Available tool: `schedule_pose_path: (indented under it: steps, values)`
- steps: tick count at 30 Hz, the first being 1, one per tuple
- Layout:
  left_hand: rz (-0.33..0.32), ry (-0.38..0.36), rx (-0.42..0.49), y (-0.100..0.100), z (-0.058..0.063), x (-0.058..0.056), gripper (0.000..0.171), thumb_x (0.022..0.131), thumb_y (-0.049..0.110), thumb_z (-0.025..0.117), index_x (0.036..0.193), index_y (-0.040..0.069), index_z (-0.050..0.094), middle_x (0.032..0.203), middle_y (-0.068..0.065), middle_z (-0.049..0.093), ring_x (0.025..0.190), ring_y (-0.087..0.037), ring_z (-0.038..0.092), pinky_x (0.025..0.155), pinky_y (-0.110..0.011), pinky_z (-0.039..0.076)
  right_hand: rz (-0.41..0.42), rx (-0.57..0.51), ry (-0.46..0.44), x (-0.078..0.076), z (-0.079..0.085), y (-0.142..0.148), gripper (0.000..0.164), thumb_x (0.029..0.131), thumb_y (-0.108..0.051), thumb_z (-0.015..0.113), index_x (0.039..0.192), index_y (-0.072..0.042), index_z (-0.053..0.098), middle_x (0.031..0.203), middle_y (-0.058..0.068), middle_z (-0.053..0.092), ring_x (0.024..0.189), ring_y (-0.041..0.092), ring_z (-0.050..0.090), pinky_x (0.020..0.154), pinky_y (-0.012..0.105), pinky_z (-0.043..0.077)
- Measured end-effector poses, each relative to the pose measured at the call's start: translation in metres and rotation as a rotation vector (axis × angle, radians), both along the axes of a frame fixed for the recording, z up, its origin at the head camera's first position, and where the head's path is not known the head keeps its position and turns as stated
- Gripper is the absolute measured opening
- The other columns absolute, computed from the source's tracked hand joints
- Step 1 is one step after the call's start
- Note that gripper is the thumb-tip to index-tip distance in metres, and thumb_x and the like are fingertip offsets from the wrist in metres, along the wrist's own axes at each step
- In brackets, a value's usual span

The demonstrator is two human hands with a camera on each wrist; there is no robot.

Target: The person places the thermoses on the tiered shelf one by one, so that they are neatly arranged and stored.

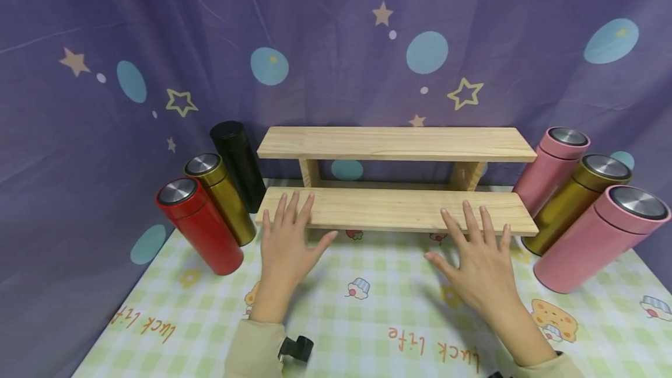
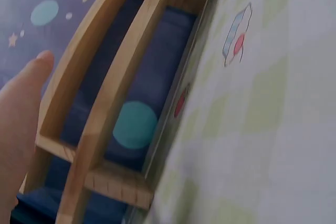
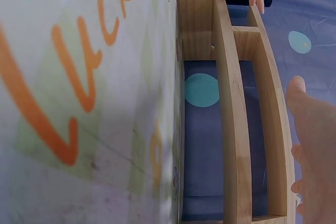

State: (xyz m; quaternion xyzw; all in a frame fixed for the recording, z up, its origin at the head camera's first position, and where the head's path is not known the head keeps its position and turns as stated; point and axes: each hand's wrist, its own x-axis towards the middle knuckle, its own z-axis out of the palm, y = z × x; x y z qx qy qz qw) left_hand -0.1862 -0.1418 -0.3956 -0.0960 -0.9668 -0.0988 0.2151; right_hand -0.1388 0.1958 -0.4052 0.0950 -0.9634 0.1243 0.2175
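Observation:
A two-tier wooden shelf stands in the middle of the table, its raised upper board set behind the lower one. My left hand is held out palm down with fingers spread, its fingertips overlapping the lower board's left part in the head view. On the other side my right hand is spread the same way, fingertips over the board's front right edge. Neither hand holds anything. In the wrist views, the left thumb and the right thumb show beside the shelf.
Left of the shelf stand a red thermos flask, a gold flask and a black flask. To its right are a pink flask, a gold flask and a nearer pink flask. A purple curtain hangs behind.

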Motion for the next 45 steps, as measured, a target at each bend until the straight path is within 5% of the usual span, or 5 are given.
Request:
schedule_pose_path:
  steps: [14, 24, 34, 39, 45]
  values:
    - [0.021, 0.08, 0.199, -0.039, -0.015, -0.01, 0.088, 0.079, 0.066, 0.068, 0.153, 0.026, 0.04, 0.158, -0.008, 0.032, 0.147, -0.031, 0.02, 0.114, -0.062, 0.016, 0.005, -0.009, -0.014, -0.001, -0.002, 0.001, 0.082, 0.091, -0.065, 0.056, 0.157, -0.024, 0.03, 0.162, 0.018, 0.016, 0.148, 0.042, 0.008, 0.111, 0.069, -0.002]
    - [0.042, 0.09, 0.496, -0.051, -0.029, -0.013, 0.085, 0.079, 0.05, 0.08, 0.151, 0.028, 0.042, 0.161, -0.001, 0.028, 0.148, -0.027, 0.019, 0.102, -0.07, 0.03, 0.018, -0.023, -0.023, -0.003, -0.001, 0.0, 0.082, 0.091, -0.064, 0.056, 0.157, -0.023, 0.028, 0.163, 0.018, 0.014, 0.148, 0.042, 0.007, 0.111, 0.069, 0.0]
    - [0.093, 0.024, 0.843, -0.047, -0.047, -0.018, 0.079, 0.084, 0.041, 0.079, 0.152, 0.027, 0.041, 0.161, 0.0, 0.023, 0.146, -0.028, 0.024, 0.11, -0.059, 0.027, 0.021, -0.04, -0.038, -0.004, 0.001, 0.003, 0.081, 0.092, -0.062, 0.056, 0.157, -0.022, 0.029, 0.162, 0.019, 0.015, 0.147, 0.043, 0.009, 0.111, 0.069, 0.006]
    - [0.066, 0.0, 1.015, -0.049, -0.052, -0.02, 0.079, 0.086, 0.035, 0.078, 0.153, 0.026, 0.038, 0.161, -0.002, 0.023, 0.143, -0.027, 0.028, 0.109, -0.052, 0.032, 0.027, -0.047, -0.028, -0.004, 0.002, 0.004, 0.081, 0.092, -0.061, 0.057, 0.157, -0.022, 0.029, 0.163, 0.018, 0.014, 0.148, 0.042, 0.01, 0.111, 0.068, 0.009]
    - [0.064, -0.015, 1.131, -0.054, -0.055, -0.021, 0.077, 0.086, 0.031, 0.079, 0.152, 0.024, 0.039, 0.157, -0.005, 0.03, 0.14, -0.029, 0.032, 0.109, -0.05, 0.033, 0.037, -0.066, -0.017, -0.003, 0.003, 0.003, 0.081, 0.091, -0.059, 0.06, 0.157, -0.022, 0.029, 0.163, 0.018, 0.016, 0.147, 0.041, 0.013, 0.112, 0.066, 0.012]
